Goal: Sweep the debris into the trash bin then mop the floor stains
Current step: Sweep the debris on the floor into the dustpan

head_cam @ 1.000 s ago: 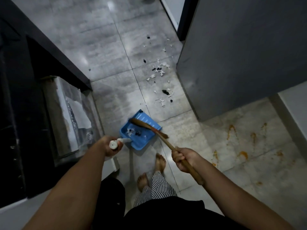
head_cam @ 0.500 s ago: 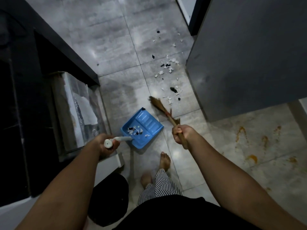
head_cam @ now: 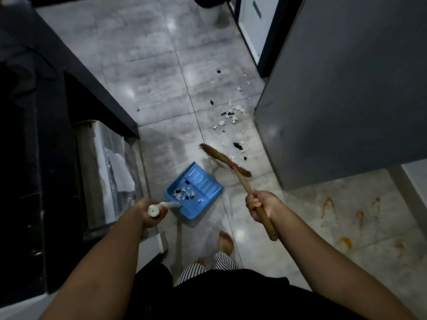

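Note:
My left hand [head_cam: 147, 213] grips the white handle of a blue dustpan [head_cam: 196, 195] resting on the grey tile floor; white and black scraps lie in its pan. My right hand [head_cam: 258, 204] holds the wooden handle of a short broom [head_cam: 221, 158], whose brown bristles sit on the floor just beyond the dustpan, at the near edge of the debris. White and black debris [head_cam: 231, 116] is scattered on the tiles beside a grey cabinet. Orange stains [head_cam: 344, 241] mark the floor at the right.
A large grey cabinet [head_cam: 346, 88] stands on the right of the aisle. A dark counter [head_cam: 34, 112] and a plastic-lined bin [head_cam: 108, 172] holding white paper stand on the left. My bare foot [head_cam: 225, 242] is just behind the dustpan. A dark round bin [head_cam: 208, 5] stands far back.
The broom has swung from over the dustpan out to the floor beyond it, near the debris. The dustpan has stayed in place with scraps in it. The view has shifted forward.

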